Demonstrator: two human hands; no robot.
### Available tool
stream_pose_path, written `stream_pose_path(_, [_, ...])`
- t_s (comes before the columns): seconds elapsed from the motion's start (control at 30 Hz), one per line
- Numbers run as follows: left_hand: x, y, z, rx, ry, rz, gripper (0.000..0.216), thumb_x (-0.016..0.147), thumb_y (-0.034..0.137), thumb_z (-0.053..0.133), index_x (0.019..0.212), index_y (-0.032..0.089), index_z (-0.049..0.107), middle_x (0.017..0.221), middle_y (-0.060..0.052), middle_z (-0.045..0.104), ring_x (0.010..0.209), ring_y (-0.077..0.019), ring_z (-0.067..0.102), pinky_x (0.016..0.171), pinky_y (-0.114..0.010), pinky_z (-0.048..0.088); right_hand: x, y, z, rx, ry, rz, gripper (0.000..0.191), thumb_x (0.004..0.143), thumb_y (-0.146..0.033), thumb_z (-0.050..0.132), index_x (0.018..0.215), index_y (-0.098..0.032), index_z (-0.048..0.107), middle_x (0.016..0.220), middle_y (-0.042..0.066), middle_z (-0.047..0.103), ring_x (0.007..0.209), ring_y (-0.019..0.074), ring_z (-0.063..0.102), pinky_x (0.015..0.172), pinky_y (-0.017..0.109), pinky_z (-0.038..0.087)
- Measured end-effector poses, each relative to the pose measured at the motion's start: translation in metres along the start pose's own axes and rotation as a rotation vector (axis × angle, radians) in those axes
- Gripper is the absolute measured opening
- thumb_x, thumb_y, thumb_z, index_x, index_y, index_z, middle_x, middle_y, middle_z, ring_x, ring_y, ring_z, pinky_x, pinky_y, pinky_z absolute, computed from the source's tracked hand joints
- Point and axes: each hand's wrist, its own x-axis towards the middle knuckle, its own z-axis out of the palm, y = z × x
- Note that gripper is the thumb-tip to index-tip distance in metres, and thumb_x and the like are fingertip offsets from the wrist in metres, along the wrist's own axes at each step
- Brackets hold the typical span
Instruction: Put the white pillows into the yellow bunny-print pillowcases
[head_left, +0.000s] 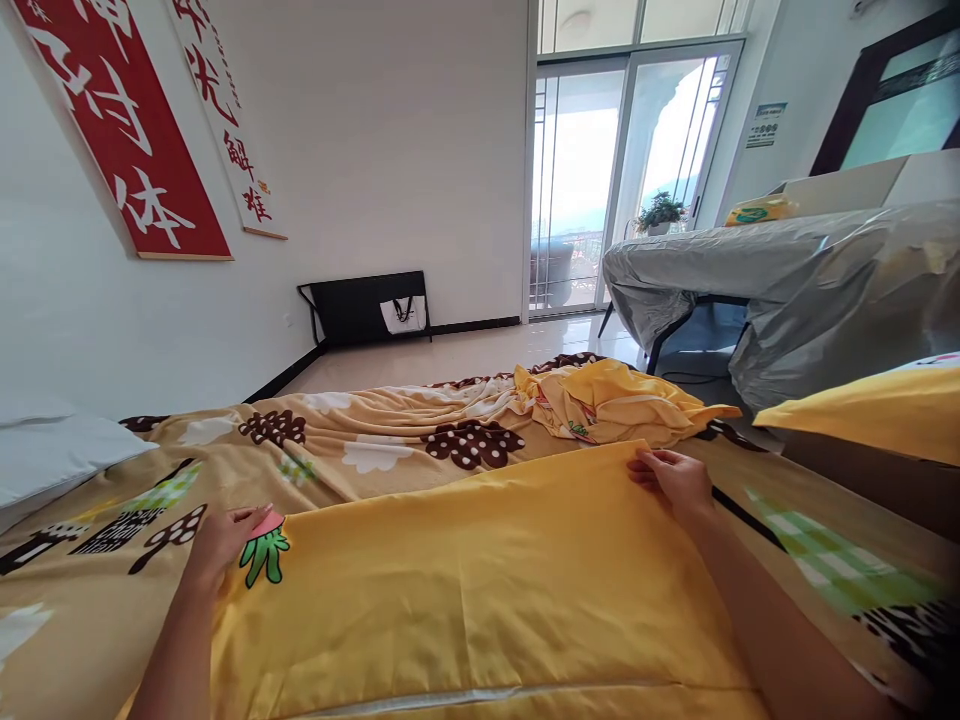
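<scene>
A yellow pillowcase [480, 580] is spread between my hands over the bed, its far edge pulled fairly straight. At its far left corner, beside a pink and green print, my left hand [225, 540] is closed on the fabric. My right hand [677, 480] pinches the far right corner between thumb and fingers. Close to me, a seam or slit with a pale line runs across the pillowcase. Just past the right corner lies a crumpled yellow cloth [622, 395] with some coloured print.
A patterned tan blanket [382, 452] covers the bed. At the left edge is a white pillow [60, 450]; at the right, yellow fabric [870, 405] rests above a brown surface. Beyond stand a plastic-covered table [780, 260] and a folded black frame [345, 310] against the wall.
</scene>
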Motion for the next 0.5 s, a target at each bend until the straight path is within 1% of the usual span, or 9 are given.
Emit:
stream_pose_path(0.07, [-0.001,0.003,0.0,-0.096,-0.023,-0.041,0.024,0.054,0.042,0.065,0.062,0.019,0.066,0.071,-0.008,0.073,0.084,-0.0316,0.068,0.073,-0.037,0.053,0.001,-0.001,-0.001,0.038,0.011,-0.011,0.016,0.066,-0.018,0.075,0.064,-0.016,0.059,0.054,0.003,0.066,0.041,0.013,0.061,0.035,0.017,0.047])
stream_pose_path(0.17, [-0.003,0.003,0.0,-0.256,-0.035,-0.075,0.024,0.058,0.04,0.059,0.069,0.018,0.062,0.076,-0.009,0.073,0.089,-0.0286,0.068,0.077,-0.034,0.055,0.002,-0.001,-0.002,0.089,0.028,-0.008,0.016,0.066,-0.017,0.075,0.065,-0.015,0.06,0.055,0.003,0.067,0.042,0.0127,0.061,0.035,0.017,0.047])
stream_pose_path(0.23, [-0.003,0.003,-0.001,-0.336,-0.009,-0.084,0.024,0.061,0.039,0.054,0.072,0.018,0.058,0.08,-0.01,0.072,0.092,-0.0277,0.067,0.078,-0.033,0.055,0.002,0.0,-0.002,0.11,0.039,0.006,0.015,0.067,-0.015,0.074,0.065,-0.015,0.06,0.055,0.002,0.067,0.042,0.0121,0.061,0.036,0.016,0.046])
stream_pose_path(0.3, [-0.001,0.003,-0.003,-0.378,0.051,-0.098,0.023,0.064,0.038,0.049,0.075,0.018,0.055,0.086,-0.012,0.071,0.098,-0.0291,0.065,0.078,-0.035,0.055,0.001,0.0,-0.002,0.124,0.047,0.016,0.013,0.069,-0.012,0.072,0.066,-0.015,0.06,0.054,0.002,0.067,0.042,0.0116,0.061,0.036,0.016,0.046])
stream_pose_path(0.37, [0.002,0.003,-0.007,-0.391,0.113,-0.117,0.029,0.067,0.037,0.044,0.084,0.016,0.054,0.093,-0.015,0.069,0.102,-0.0319,0.062,0.077,-0.039,0.056,0.001,0.001,-0.002,0.126,0.049,0.017,0.013,0.071,-0.011,0.071,0.066,-0.014,0.06,0.054,0.002,0.066,0.042,0.0115,0.061,0.036,0.016,0.046])
stream_pose_path(0.43, [0.004,0.002,-0.01,-0.381,0.16,-0.122,0.04,0.068,0.035,0.039,0.097,0.013,0.055,0.095,-0.015,0.067,0.103,-0.0341,0.062,0.073,-0.042,0.057,0.001,0.002,-0.003,0.118,0.049,0.013,0.013,0.071,-0.012,0.072,0.065,-0.014,0.06,0.054,0.002,0.066,0.042,0.012,0.061,0.037,0.016,0.047])
stream_pose_path(0.5, [0.007,0.0,-0.013,-0.345,0.182,-0.1,0.049,0.069,0.033,0.035,0.108,0.01,0.053,0.095,-0.014,0.067,0.103,-0.0334,0.062,0.071,-0.041,0.058,0.002,0.002,-0.003,0.111,0.049,0.007,0.014,0.07,-0.014,0.073,0.065,-0.015,0.06,0.054,0.003,0.066,0.043,0.0127,0.062,0.038,0.017,0.048])
